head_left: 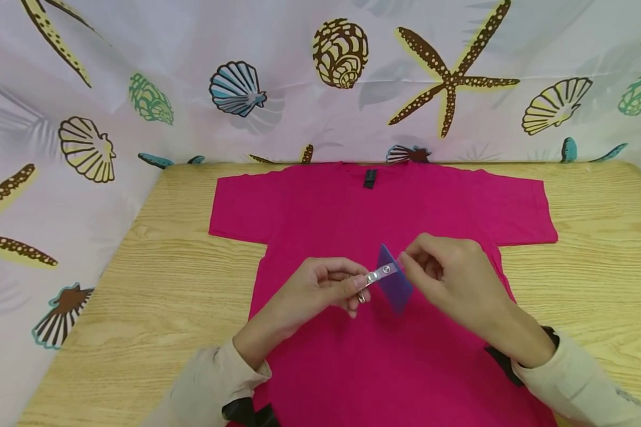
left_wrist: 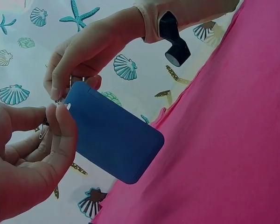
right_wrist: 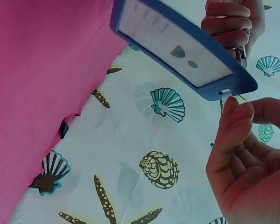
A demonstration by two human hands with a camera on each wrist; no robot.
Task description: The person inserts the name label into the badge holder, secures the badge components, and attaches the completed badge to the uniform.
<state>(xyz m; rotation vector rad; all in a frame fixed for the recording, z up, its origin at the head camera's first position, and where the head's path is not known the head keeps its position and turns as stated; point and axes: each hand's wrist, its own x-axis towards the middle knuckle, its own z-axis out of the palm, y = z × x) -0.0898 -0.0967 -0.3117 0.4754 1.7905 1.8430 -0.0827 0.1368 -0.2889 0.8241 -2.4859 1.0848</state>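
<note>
My left hand (head_left: 320, 287) pinches the metal clip end of a clear badge strap (head_left: 383, 271) that has snap studs. The strap runs to a thin blue badge holder (head_left: 396, 289), held in the air above a pink T-shirt (head_left: 384, 367). On the holder's other side, my right hand (head_left: 462, 281) pinches the strap's free end between thumb and forefinger. In the right wrist view, a strap tip (right_wrist: 225, 94) shows at the holder's slot, close to the right fingertips. That side of the holder has a white printed card (right_wrist: 177, 44); the left wrist view shows its plain blue back (left_wrist: 114, 133).
The T-shirt lies spread on a wooden table (head_left: 155, 284), its collar toward the back and a dark label (head_left: 370, 178) inside the neck. A white cloth (head_left: 294, 130) printed with shells and starfish hangs behind the table and along its left side.
</note>
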